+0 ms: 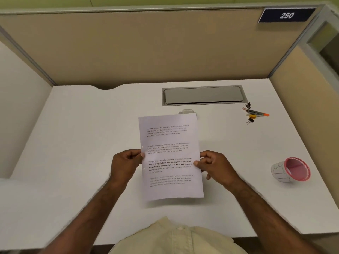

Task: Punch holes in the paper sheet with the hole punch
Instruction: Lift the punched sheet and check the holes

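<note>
Desk (73,125) surface, white, is being bounded by beige partition walls (146,48); a dark sign (287,15) reading "250" is being displayed at the far right corner. A grey cable hatch (202,95) is being seen set into the far side of the desk.

Paper sheet (171,156) is being held above the desk in the middle of the view, printed side toward the camera. Its left edge is being pinched by the left hand (125,165) and its right edge by the right hand (213,165), thumbs on the printed face; the hands are being kept apart by the sheet's width. Two small holes appear to be showing along the left margin, so the punching is being judged as probably done. The sheet is being judged light, limp and easily creased; hold at both side edges is being judged the safest.

A cup (291,170) with a pink rim is being seen lying on its side at the right, well apart from the sheet. A pale object, probably the hole punch (186,111), is being mostly hidden behind the sheet's top edge. Small clips and pens (254,113) are being seen clustered near the hatch.

Printed paragraphs are being partly read: "Village life is a peaceful…", with bold "Defined by a slower pace".
</note>
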Motion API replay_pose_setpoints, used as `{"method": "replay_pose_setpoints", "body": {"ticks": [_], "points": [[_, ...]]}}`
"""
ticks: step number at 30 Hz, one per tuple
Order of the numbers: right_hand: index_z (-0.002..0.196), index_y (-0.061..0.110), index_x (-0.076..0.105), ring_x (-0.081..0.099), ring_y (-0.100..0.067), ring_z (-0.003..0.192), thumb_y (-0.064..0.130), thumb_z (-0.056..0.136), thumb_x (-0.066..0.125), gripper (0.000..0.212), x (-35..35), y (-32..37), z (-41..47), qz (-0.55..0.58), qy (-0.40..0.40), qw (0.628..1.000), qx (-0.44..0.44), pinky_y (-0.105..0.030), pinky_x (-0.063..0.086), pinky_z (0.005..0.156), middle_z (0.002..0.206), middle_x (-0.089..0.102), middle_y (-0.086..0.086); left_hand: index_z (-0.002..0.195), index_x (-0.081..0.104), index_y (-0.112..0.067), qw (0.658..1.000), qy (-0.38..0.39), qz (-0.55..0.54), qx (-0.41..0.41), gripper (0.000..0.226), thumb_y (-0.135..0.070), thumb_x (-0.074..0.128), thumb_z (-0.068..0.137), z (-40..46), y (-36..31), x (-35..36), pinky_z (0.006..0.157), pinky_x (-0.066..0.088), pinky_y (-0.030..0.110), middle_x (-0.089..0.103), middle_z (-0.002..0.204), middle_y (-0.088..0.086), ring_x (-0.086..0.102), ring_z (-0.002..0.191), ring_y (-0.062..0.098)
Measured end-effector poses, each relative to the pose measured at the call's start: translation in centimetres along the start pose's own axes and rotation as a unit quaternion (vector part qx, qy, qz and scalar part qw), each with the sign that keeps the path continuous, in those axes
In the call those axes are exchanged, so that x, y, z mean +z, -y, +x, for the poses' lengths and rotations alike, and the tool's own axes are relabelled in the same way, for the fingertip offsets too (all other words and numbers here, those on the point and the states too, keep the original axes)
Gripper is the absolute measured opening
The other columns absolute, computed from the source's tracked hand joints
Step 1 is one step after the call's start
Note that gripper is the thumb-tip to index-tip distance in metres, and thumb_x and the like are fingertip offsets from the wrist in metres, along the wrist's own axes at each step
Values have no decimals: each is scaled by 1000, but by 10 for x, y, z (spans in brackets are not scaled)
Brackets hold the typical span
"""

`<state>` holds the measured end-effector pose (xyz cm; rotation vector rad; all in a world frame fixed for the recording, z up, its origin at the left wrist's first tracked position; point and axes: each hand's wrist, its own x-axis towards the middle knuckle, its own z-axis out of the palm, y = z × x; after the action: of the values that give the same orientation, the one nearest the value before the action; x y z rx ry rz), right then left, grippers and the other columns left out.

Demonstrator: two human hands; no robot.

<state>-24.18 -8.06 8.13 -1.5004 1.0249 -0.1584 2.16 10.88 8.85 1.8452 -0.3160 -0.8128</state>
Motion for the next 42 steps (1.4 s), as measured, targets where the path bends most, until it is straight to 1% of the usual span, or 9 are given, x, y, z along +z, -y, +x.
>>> {"method": "replay_pose_setpoints", "body": {"ticks": [6,12,16,19,23,29,32,37,42], "points": [[107,17,76,79,-27,83,19,95,77,12,50,17,22,17,22,998,55,-29,50,51,95,84,-1,95,83,-15,998,-36,6,-44,7,-9,79,94,14,26,-43,76,56,29,82,87,2,73,77,17],[106,13,76,75,-21,77,16,93,78,14,107,35,51,-12,16,996,83,-29,49,51,96,84,-6,99,84,-12,995,-76,31,-63,8,-9,80,93,42,52,-83,70,53,22,80,79,-9,70,65,3],[106,14,76,73,-21,77,18,92,79,15,142,42,72,-32,16,995,89,-28,50,51,96,83,-6,109,83,-10,991,-100,50,-66,17,-12,81,93,64,62,-108,80,54,23,81,92,1,73,80,11],[103,16,77,73,-19,76,19,91,80,13,168,45,90,-41,14,994,102,-29,51,52,94,83,-4,114,82,-9,989,-112,72,-67,22,-14,81,93,85,72,-127,97,59,34,82,104,6,76,98,23],[99,18,77,72,-17,71,18,91,80,8,197,50,115,-48,9,993,111,-29,52,52,89,83,-1,112,83,-11,986,-124,83,-69,21,-15,81,92,112,85,-145,101,60,41,82,106,4,77,101,24],[89,22,75,64,-10,55,16,90,81,8,224,54,148,-71,-7,991,110,-25,50,45,74,79,9,114,82,-10,985,-130,93,-72,24,-16,81,91,147,98,-158,103,59,39,81,108,4,75,101,20],[87,21,75,59,-11,49,12,90,82,11,233,55,161,-67,-23,991,116,-24,49,42,71,75,6,115,82,-11,985,-129,92,-74,25,-16,82,91,157,103,-162,102,59,37,81,102,1,75,99,20],[81,24,74,61,-4,44,12,89,82,17,241,55,179,-90,-24,989,115,-24,51,41,72,75,4,117,81,-16,983,-134,102,-76,27,-15,81,90,166,109,-165,94,57,28,73,81,-16,71,87,13],[83,20,75,64,-6,46,10,88,82,13,245,51,187,-88,-20,988,128,-23,51,40,78,78,-1,114,79,-20,979,-154,106,-83,26,-16,82,88,172,116,-165,84,50,20,68,74,-15,65,74,3]]}}
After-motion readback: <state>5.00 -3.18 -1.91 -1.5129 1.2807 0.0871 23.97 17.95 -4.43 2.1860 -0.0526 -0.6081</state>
